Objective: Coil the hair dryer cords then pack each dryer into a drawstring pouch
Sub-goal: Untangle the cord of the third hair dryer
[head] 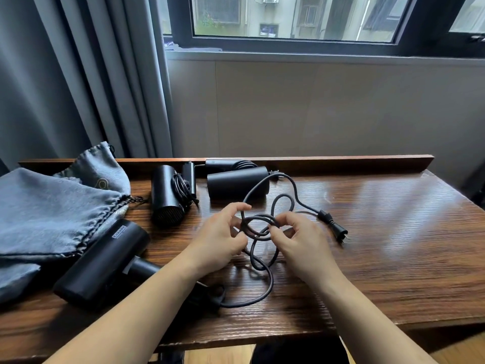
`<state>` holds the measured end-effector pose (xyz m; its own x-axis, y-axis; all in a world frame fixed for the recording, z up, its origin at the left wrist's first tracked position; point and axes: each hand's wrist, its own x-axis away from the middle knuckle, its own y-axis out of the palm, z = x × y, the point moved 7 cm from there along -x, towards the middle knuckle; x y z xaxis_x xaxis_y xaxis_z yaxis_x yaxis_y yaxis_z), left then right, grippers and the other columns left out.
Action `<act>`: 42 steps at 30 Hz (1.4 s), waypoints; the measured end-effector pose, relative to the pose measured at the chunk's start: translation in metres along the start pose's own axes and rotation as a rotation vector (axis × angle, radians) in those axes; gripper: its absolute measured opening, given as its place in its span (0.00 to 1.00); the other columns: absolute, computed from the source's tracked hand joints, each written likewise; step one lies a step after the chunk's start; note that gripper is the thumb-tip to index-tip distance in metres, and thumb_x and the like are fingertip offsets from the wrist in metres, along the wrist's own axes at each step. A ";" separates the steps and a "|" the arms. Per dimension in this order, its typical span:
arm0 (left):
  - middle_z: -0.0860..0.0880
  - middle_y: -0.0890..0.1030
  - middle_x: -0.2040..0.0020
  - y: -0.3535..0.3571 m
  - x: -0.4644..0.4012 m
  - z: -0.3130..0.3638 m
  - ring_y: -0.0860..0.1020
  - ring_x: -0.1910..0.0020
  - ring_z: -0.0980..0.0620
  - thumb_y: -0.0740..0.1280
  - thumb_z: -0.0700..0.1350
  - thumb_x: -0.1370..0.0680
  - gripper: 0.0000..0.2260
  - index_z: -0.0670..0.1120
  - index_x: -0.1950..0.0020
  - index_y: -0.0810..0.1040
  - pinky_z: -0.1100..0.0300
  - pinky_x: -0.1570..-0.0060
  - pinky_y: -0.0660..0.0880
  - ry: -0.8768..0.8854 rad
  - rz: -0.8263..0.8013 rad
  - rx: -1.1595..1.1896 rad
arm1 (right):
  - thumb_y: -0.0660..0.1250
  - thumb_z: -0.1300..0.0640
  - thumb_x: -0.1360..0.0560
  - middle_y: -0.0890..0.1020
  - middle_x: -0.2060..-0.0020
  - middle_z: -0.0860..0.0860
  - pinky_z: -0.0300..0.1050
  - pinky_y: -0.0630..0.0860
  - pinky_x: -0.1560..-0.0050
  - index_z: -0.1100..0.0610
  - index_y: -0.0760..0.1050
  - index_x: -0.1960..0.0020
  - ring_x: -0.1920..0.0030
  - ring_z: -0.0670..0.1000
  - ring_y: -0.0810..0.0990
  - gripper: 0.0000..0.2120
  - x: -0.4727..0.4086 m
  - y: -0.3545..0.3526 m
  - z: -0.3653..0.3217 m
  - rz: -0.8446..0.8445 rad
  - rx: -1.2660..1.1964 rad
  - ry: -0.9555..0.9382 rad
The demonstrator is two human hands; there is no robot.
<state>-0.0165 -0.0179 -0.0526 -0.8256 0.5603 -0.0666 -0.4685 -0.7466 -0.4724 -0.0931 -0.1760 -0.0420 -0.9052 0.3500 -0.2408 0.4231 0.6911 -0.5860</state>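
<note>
Both hands, left hand (pixel 219 239) and right hand (pixel 301 240), pinch the looped cord (pixel 262 258), plug (pixel 333 225) pointing right.

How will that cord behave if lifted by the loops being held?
The cord probably flops: its loops sag unevenly between the left hand and right hand. The plug end likely dangles and drags. The loops look springy, so they may uncoil if released.

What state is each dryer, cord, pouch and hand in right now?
Left hand: grips cord loops.
Right hand: pinches cord loops.
Cord: partly coiled, plug loose on table.
Near dryer: lying down, unpacked.
Middle dryer: cord coiled, unpacked.
Far dryer: unpacked.
Pouches: lying slack.
</note>
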 end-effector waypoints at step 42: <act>0.46 0.82 0.58 -0.023 0.003 0.019 0.79 0.55 0.50 0.54 0.21 0.25 0.26 0.46 0.63 0.83 0.59 0.49 0.76 0.211 0.101 0.482 | 0.73 0.57 0.25 0.83 0.69 0.48 0.38 0.75 0.65 0.53 0.76 0.56 0.66 0.45 0.82 0.06 -0.013 -0.039 0.009 0.034 -0.189 0.015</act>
<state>-0.0144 -0.0055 -0.0249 -0.8162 0.5002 -0.2892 -0.5224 -0.8527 -0.0005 -0.0983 -0.2131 -0.0229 -0.8900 0.3841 -0.2456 0.4548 0.7846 -0.4213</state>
